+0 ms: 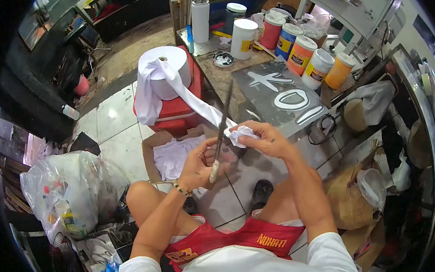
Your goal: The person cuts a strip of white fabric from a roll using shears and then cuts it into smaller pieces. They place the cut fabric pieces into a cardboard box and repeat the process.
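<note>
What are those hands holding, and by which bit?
The left hand holds a long dark blade near its pale handle; the right hand pinches the bunched end of the white cloth strip.

Lined with jars (300, 55) beyond a lettered board (260, 97).
Littered with a clear bag (74, 192) at left, a pink bucket (82, 85) farther back.

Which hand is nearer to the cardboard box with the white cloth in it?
Left. The left hand overlaps the right side of the cardboard box in this view; the right hand, pinching bunched white cloth, is farther to the right.
</note>
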`<state>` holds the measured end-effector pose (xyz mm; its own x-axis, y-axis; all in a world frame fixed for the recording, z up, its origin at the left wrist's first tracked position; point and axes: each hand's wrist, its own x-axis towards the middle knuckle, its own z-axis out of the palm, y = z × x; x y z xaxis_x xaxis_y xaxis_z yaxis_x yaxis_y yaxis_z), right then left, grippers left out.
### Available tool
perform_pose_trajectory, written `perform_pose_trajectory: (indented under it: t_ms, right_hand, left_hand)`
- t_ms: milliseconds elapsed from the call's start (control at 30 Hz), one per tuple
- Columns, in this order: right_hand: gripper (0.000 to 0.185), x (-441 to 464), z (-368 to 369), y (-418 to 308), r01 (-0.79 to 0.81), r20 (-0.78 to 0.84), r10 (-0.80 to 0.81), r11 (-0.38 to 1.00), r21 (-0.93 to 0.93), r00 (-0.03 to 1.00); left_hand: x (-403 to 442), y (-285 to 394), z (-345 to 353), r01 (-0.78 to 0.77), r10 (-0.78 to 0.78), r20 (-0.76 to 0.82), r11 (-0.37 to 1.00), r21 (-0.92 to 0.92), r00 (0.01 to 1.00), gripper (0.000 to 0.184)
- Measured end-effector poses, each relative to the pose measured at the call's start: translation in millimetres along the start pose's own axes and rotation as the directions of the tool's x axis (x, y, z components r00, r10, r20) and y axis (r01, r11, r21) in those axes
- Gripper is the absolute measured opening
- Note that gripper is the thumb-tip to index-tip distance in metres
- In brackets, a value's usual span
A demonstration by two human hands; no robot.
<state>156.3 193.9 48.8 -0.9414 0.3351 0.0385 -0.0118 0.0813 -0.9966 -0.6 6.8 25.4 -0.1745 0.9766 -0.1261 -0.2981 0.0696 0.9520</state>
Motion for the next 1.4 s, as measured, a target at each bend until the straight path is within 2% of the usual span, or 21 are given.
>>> perform_pose_trajectory:
  t_ms: [33, 133, 167, 233, 333, 433, 567, 633, 767, 833, 867, 933, 967, 1067, 1200, 1233, 1267, 1300, 1333, 1367, 1400]
  right_hand:
    - [0.028, 3, 9, 2, 0.001, 0.008, -0.001, 1.0, -0.001, 1.0]
    - [0.027, 11, 43, 21, -0.028, -0.118, 0.075, 0.932, 0.361, 0.99]
    - [0.027, 13, 50, 28, -0.029, -0.113, 0.075, 0.931, 0.364, 0.991]
    - [0.022, 16, 62, 33, -0.126, -0.071, 0.183, 0.864, 0.487, 0.981]
    - [0.02, 20, 67, 40, -0.033, -0.12, 0.083, 0.928, 0.372, 0.989]
    - [0.02, 21, 72, 45, 0.004, -0.158, 0.05, 0.945, 0.327, 0.986]
    - [0.019, 17, 76, 40, 0.003, -0.145, 0.044, 0.951, 0.308, 0.988]
    - [0.021, 18, 76, 41, 0.017, -0.167, 0.036, 0.952, 0.306, 0.985]
    - [0.034, 20, 60, 22, -0.021, -0.233, 0.111, 0.935, 0.355, 0.966]
    - [0.048, 21, 50, 19, 0.119, -0.337, -0.023, 0.956, 0.267, 0.941]
    - [0.056, 23, 42, 23, 0.097, -0.384, -0.005, 0.971, 0.22, 0.923]
    - [0.061, 20, 34, 22, 0.138, -0.407, -0.038, 0.966, 0.219, 0.912]
    - [0.066, 20, 29, 20, 0.183, -0.43, -0.078, 0.961, 0.209, 0.9]
    - [0.073, 17, 17, 15, 0.139, -0.408, -0.068, 0.979, 0.147, 0.91]
    - [0.061, 16, 11, 3, 0.145, -0.418, -0.081, 0.982, 0.122, 0.905]
    - [0.061, 18, 8, 3, 0.15, -0.423, -0.088, 0.982, 0.116, 0.902]
    - [0.054, 19, 4, 6, 0.135, -0.462, -0.053, 0.98, 0.145, 0.885]
    - [0.047, 19, 0, 7, 0.118, -0.5, -0.016, 0.977, 0.175, 0.866]
    - [0.034, 19, -1, 6, 0.123, -0.54, -0.015, 0.979, 0.165, 0.842]
    - [0.034, 18, -4, 8, 0.125, -0.547, -0.02, 0.98, 0.155, 0.837]
    - [0.031, 18, -8, 11, 0.135, -0.568, -0.07, 0.988, 0.072, 0.82]
  left_hand:
    - [1, -4, -1, -0.09, 0.095, -0.093, 0.994, 0.056, 0.991, 0.071]
    - [6, -17, 0, -0.19, 0.188, -0.192, 0.982, 0.007, 0.963, 0.071]
    - [6, -19, 1, -0.242, 0.231, -0.236, 0.97, -0.017, 0.944, 0.069]
    - [7, -22, -4, -0.217, 0.202, -0.262, 0.976, -0.029, 0.944, 0.068]
    - [10, -23, -16, -0.269, 0.246, -0.377, 0.963, -0.008, 0.893, 0.07]
    - [11, -18, -20, -0.28, 0.27, -0.371, 0.96, 0.027, 0.889, 0.068]
    - [4, -5, -18, -0.105, 0.069, -0.33, 0.99, -0.092, 0.941, 0.066]
    - [6, -3, -20, -0.094, 0.057, -0.35, 0.991, -0.09, 0.935, 0.065]
    - [11, 4, -48, -0.208, 0.309, -0.403, 0.938, 0.276, 0.861, 0.059]
    - [6, 13, -68, -0.153, 0.462, -0.428, 0.797, 0.584, 0.777, 0.052]
    - [3, 21, -76, -0.147, 0.458, -0.429, 0.798, 0.585, 0.779, 0.052]
    - [-6, 33, -89, 0.178, 0.426, -0.511, 0.612, 0.771, 0.747, 0.045]
    - [-8, 33, -96, 0.178, 0.426, -0.51, 0.611, 0.771, 0.747, 0.045]
    - [-13, 26, -113, 0.475, 0.462, -0.542, 0.264, 0.839, 0.702, 0.042]
    - [-8, 23, -115, 0.534, 0.488, -0.584, 0.255, 0.806, 0.648, 0.039]
    - [-7, 23, -111, 0.314, 0.372, -0.595, 0.589, 0.745, 0.712, 0.043]
    - [-6, 21, -106, 0.083, 0.269, -0.549, 0.843, 0.532, 0.791, 0.047]
    - [-6, 23, -95, 0.075, 0.271, -0.542, 0.844, 0.532, 0.796, 0.047]
    - [-6, 27, -81, 0.006, 0.159, -0.439, 0.936, 0.352, 0.884, 0.054]
    - [-6, 28, -69, -0.028, 0.072, -0.3, 0.989, 0.149, 0.951, 0.061]
    - [-5, 24, -62, -0.077, 0.086, -0.116, 0.994, 0.082, 0.99, 0.068]
